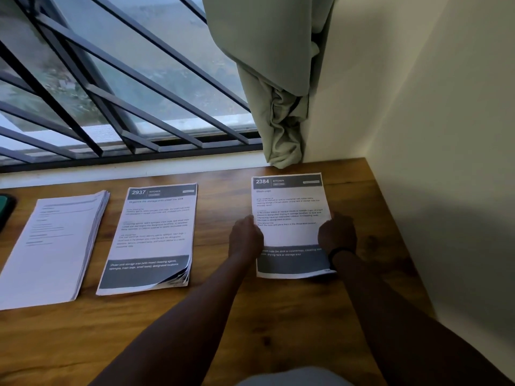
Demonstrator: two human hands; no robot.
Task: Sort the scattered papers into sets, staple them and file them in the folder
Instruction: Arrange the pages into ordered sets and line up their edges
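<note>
Two hands pinch one sheet | left hand [246, 237], right hand [337, 234] on side edges of 2384 sheet [289, 215] | long axis points away | thick stacks [150, 235] lie left, nearer left hand

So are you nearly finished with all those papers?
Not yet. Three sets lie sorted on the table: the plain stack, the 2937 stack and the 2384 stack. The left hand and right hand are squaring that one. No stapler or folder shows, so stapling and filing remain.

The white printed sheet with a dark header on the right [291, 215] reads "2384 KITCHEN, Wash cups", and the curled-cornered white stack in the middle [156, 232] reads "2937 KITCHEN".
</note>
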